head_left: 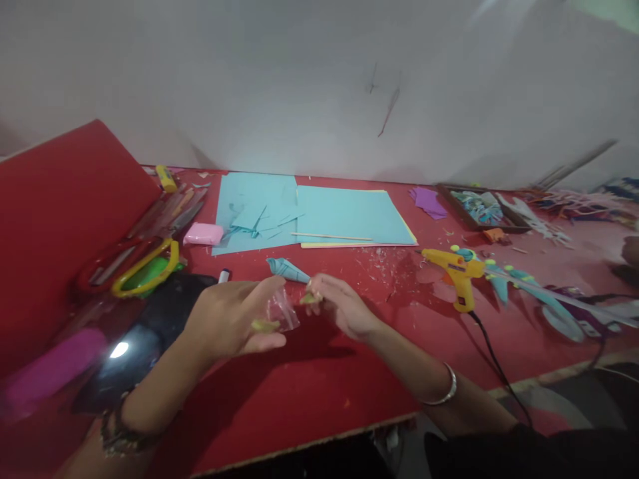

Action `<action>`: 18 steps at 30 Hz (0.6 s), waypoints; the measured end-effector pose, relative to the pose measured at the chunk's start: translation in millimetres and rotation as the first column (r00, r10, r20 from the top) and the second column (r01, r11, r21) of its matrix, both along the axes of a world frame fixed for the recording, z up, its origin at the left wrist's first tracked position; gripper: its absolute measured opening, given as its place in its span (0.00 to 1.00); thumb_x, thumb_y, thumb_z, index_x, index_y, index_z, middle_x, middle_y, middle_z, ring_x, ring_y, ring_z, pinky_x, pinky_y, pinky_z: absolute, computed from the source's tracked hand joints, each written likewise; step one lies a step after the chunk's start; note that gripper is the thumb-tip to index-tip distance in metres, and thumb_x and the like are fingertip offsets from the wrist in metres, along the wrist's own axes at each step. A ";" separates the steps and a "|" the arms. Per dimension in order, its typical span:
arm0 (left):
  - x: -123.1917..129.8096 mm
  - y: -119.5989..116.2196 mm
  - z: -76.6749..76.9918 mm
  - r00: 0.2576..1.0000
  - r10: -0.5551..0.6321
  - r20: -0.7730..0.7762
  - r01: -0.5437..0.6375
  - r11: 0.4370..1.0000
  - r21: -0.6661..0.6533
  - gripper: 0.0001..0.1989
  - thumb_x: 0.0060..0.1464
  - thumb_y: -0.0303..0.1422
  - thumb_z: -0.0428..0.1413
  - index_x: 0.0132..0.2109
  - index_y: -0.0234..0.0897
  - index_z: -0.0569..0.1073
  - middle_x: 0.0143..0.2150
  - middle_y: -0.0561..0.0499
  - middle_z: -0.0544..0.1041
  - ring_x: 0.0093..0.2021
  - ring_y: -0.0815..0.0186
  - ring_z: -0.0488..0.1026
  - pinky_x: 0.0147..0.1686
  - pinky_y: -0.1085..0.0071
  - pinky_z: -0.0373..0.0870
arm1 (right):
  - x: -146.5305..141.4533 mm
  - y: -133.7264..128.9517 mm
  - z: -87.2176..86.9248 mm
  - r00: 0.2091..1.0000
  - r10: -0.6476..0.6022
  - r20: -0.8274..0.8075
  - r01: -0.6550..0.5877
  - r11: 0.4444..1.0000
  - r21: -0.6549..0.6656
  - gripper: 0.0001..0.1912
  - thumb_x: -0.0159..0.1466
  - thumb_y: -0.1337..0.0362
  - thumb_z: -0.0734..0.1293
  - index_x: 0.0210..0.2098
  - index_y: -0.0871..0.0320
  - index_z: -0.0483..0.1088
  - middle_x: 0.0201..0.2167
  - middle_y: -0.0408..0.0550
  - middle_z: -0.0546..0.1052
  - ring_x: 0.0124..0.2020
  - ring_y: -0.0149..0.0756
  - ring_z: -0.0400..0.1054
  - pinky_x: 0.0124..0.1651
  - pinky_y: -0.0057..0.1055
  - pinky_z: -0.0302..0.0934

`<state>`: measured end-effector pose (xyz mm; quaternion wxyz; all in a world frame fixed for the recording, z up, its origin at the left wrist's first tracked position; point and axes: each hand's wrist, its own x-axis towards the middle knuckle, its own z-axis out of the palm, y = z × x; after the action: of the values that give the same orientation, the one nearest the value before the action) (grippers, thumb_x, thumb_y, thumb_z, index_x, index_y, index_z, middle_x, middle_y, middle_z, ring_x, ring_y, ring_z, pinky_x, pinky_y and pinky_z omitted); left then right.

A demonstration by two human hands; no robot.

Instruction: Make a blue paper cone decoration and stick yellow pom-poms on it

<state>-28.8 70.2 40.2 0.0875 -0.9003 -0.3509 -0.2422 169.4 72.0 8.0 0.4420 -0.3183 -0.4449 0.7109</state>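
My left hand (227, 316) grips a small clear plastic bag (283, 309) between thumb and fingers. Something yellow-green (265, 325) shows at the bag, near my thumb. Facing it, my right hand (344, 306) pinches a small yellow-green piece (310, 299) in its fingertips; its exact kind is too blurred to tell. The two hands are a short gap apart above the red tabletop (279, 399). Just beyond them lies a rolled blue paper cone (288, 269), its narrow end close to my right fingertips.
Blue paper sheets (349, 209) lie at the back with a thin wooden stick (332, 237) on them. A yellow glue gun (456, 269) rests at right, its cord hanging over the edge. Yellow-handled scissors (144, 266), a pink packet (203, 233) and a dark shiny object (150, 346) are left.
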 end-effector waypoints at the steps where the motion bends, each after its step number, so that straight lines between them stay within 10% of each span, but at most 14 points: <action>1: -3.6 0.0 -1.6 1.000 0.024 0.007 -0.024 1.000 0.000 0.30 0.55 0.55 0.33 0.45 0.38 0.66 0.23 0.51 0.74 0.20 0.66 0.68 0.21 0.71 0.57 | 0.6 1.4 0.7 0.999 -0.037 -0.027 0.036 0.999 -0.031 0.17 0.52 0.52 0.67 0.22 0.58 0.61 0.21 0.38 0.64 0.23 0.25 0.60 0.31 0.27 0.59; 11: -20.7 10.8 22.8 0.887 0.459 0.052 -0.421 0.849 -0.319 0.18 0.57 0.41 0.42 0.49 0.37 0.63 0.27 0.54 0.71 0.23 0.68 0.67 0.24 0.74 0.59 | -2.6 2.5 -3.4 0.998 -0.060 0.016 0.060 0.998 -0.015 0.15 0.48 0.54 0.71 0.27 0.56 0.65 0.27 0.41 0.73 0.24 0.27 0.67 0.35 0.32 0.64; 18: -39.7 63.9 4.7 0.825 0.520 0.221 -0.343 0.771 -0.536 0.20 0.59 0.45 0.39 0.45 0.34 0.65 0.35 0.52 0.73 0.30 0.71 0.68 0.27 0.77 0.66 | -3.6 2.2 -4.3 0.999 -0.021 0.043 0.018 0.998 0.056 0.19 0.51 0.59 0.69 0.37 0.55 0.58 0.28 0.40 0.71 0.26 0.28 0.69 0.39 0.34 0.63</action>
<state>-68.5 134.2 44.9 -0.1465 -0.7269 -0.6094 -0.2807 165.8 74.2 3.7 0.4478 -0.3255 -0.4711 0.6867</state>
